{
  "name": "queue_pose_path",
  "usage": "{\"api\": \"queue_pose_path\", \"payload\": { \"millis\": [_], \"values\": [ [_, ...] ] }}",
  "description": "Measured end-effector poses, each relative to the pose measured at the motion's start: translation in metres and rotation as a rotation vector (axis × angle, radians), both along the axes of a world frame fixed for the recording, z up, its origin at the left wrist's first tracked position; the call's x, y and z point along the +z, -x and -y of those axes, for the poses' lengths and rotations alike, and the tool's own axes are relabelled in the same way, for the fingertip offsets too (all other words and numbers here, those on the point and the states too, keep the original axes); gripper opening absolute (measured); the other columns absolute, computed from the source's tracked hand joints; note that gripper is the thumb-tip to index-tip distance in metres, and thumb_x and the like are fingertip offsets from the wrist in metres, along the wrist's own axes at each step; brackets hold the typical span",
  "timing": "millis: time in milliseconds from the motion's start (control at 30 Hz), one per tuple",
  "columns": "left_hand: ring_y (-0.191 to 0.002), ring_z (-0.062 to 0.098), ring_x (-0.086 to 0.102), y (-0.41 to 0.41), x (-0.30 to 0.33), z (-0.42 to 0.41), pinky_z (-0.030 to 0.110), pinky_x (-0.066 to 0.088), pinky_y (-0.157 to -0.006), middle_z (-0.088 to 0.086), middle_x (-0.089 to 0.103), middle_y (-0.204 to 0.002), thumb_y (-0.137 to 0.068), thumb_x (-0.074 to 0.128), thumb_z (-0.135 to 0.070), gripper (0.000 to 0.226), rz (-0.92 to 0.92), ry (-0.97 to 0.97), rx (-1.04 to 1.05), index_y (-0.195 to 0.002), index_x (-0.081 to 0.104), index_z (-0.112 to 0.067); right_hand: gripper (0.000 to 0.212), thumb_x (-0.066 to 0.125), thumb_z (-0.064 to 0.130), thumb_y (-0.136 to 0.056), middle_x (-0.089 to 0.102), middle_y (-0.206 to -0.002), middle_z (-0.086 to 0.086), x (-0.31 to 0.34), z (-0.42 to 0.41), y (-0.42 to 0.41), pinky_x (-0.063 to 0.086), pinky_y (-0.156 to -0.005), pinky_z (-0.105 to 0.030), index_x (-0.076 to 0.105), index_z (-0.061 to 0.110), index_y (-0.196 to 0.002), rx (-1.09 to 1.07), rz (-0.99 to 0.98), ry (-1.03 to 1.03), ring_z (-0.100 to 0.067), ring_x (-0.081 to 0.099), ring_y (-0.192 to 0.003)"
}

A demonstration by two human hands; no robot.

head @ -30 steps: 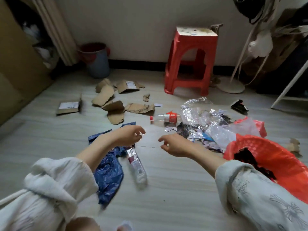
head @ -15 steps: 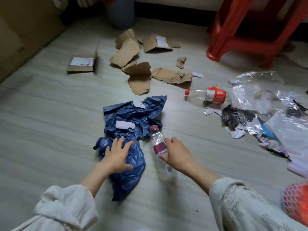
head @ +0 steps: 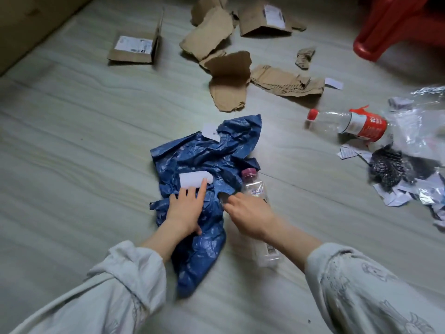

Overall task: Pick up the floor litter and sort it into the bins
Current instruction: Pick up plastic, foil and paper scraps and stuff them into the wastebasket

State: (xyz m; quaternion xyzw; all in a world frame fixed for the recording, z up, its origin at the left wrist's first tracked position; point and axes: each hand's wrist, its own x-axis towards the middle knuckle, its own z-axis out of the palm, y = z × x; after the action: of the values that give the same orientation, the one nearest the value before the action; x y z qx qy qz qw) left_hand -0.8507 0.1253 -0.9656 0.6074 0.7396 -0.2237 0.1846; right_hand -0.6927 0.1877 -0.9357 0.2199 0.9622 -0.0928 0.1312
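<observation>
A crumpled blue plastic bag (head: 204,160) lies on the floor in the middle. My left hand (head: 186,210) rests flat on it, fingers spread, the fingertips touching a white paper slip (head: 195,180). A clear bottle with a maroon cap (head: 255,189) lies along the bag's right edge. My right hand (head: 250,216) covers the bottle's middle with curled fingers; a firm grip is not visible. No bin is in view.
Torn cardboard pieces (head: 228,80) and a small flat box (head: 134,48) lie further away. A clear bottle with a red label (head: 349,122) lies at right beside clear plastic film (head: 419,126) and paper scraps (head: 395,189). A red stool leg (head: 385,32) stands top right.
Both hands came down from mid-air onto the litter. My left hand slid forward on the blue bag to the white slip; my right hand settled over the maroon-capped bottle. The view tilted down and closer.
</observation>
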Motion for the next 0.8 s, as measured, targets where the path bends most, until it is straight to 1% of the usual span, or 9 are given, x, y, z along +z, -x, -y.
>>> {"api": "queue_pose_path", "payload": {
  "millis": [67,200,300,400,467,567,633,700,800],
  "values": [
    [-0.123,0.030,0.039,0.001,0.000,0.005,0.044,0.037,-0.098,0.011,0.040,-0.134,-0.069,0.078,-0.039,0.126,0.060,-0.014,0.054,-0.145,-0.017,-0.007,0.027,0.082,0.009,-0.038,0.057,-0.054,-0.004,-0.005,-0.002,-0.007,0.036,-0.040,-0.021,0.062,0.011,-0.056,-0.046,0.018,0.003,-0.020,0.058,-0.047],
    [-0.110,0.030,0.051,0.001,0.002,0.017,0.039,0.043,-0.085,0.012,0.054,-0.121,-0.082,0.063,-0.013,0.088,0.098,-0.091,0.058,-0.146,0.003,-0.008,0.020,0.046,0.006,-0.088,0.057,-0.104,-0.014,-0.002,-0.014,-0.020,0.039,-0.066,-0.035,0.054,0.004,-0.107,-0.247,0.052,-0.013,-0.031,0.058,-0.095],
    [-0.108,0.029,0.051,-0.005,0.001,0.025,0.038,0.042,-0.083,0.009,0.055,-0.116,-0.082,0.051,-0.004,0.061,0.116,-0.189,0.057,-0.137,0.026,-0.013,0.017,0.038,0.016,-0.096,0.051,-0.109,-0.011,0.005,-0.015,-0.020,0.037,-0.064,-0.034,0.045,0.007,-0.109,-0.565,-0.168,0.012,-0.028,0.052,-0.094],
    [-0.116,0.026,0.045,-0.009,-0.001,0.037,0.038,0.033,-0.092,0.003,0.052,-0.122,-0.082,0.051,-0.011,0.056,0.095,-0.236,0.016,-0.135,0.035,-0.020,0.044,0.044,0.036,-0.095,0.043,-0.129,-0.015,0.003,-0.011,-0.009,0.044,-0.088,-0.039,0.039,0.008,-0.129,-0.560,-0.202,0.026,-0.030,0.043,-0.116],
    [-0.120,0.023,0.039,-0.011,-0.001,0.042,0.037,0.025,-0.095,0.000,0.050,-0.125,-0.082,0.052,-0.016,0.057,0.099,-0.262,-0.043,-0.136,0.037,-0.023,0.072,0.048,0.050,-0.090,0.016,-0.153,-0.013,0.000,-0.010,-0.004,0.030,-0.109,-0.047,0.018,0.016,-0.146,-0.509,-0.025,0.092,-0.033,0.016,-0.141],
    [-0.117,0.024,0.035,-0.009,0.002,0.045,0.035,0.023,-0.100,0.001,0.047,-0.119,-0.082,0.052,-0.012,0.057,0.178,-0.298,-0.064,-0.137,0.042,-0.024,0.097,0.053,0.065,-0.080,-0.015,-0.158,-0.007,-0.009,-0.014,-0.002,0.012,-0.115,-0.055,-0.005,0.028,-0.150,-0.487,0.148,0.251,-0.033,-0.013,-0.144],
    [-0.115,0.026,0.036,-0.005,0.000,0.046,0.033,0.030,-0.102,0.006,0.044,-0.114,-0.075,0.054,0.001,0.058,0.332,-0.357,-0.020,-0.130,0.053,-0.019,0.106,0.057,0.067,-0.076,-0.018,-0.157,-0.007,-0.016,-0.015,-0.006,0.011,-0.115,-0.055,-0.011,0.031,-0.149,-0.503,0.195,0.342,-0.038,-0.010,-0.144],
    [-0.124,0.028,0.035,-0.002,-0.001,0.048,0.030,0.034,-0.102,0.011,0.042,-0.123,-0.066,0.051,0.014,0.054,0.477,-0.426,0.064,-0.113,0.065,-0.010,0.107,0.058,0.067,-0.076,-0.011,-0.158,-0.007,-0.021,-0.011,-0.007,0.018,-0.115,-0.051,-0.013,0.032,-0.148,-0.519,0.207,0.387,-0.041,0.002,-0.144],
    [-0.127,0.034,0.040,0.004,-0.002,0.054,0.028,0.032,-0.097,0.020,0.045,-0.128,-0.057,0.051,0.024,0.044,0.513,-0.553,0.205,-0.088,0.069,-0.001,0.091,0.054,0.061,-0.082,0.021,-0.153,-0.010,-0.020,-0.001,0.002,0.032,-0.108,-0.045,0.005,0.027,-0.150,-0.465,0.207,0.354,-0.036,0.026,-0.137]
  ]
}}
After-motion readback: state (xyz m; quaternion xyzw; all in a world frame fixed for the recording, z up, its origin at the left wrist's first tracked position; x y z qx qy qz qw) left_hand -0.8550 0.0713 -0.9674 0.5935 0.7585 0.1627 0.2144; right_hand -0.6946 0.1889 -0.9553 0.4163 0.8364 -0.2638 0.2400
